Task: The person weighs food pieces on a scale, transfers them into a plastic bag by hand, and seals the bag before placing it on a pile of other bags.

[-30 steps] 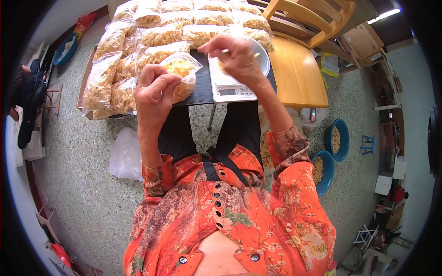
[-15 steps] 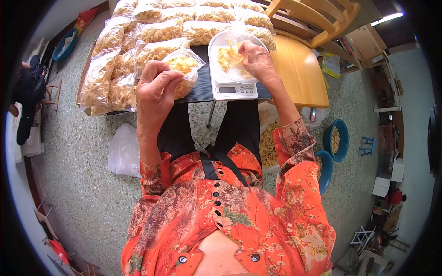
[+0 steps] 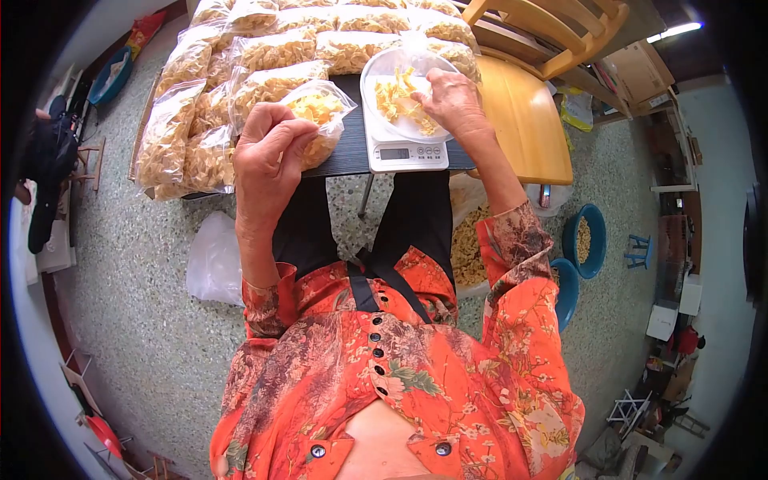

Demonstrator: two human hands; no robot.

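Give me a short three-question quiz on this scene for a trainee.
1. True or false: the clear bowl sits on the digital scale.
2. The left hand grips: A) a spoon, B) the open plastic bag, C) a lid.
3. Which hand is at the bowl's rim?
Key: 1 true; 2 B; 3 the right hand.
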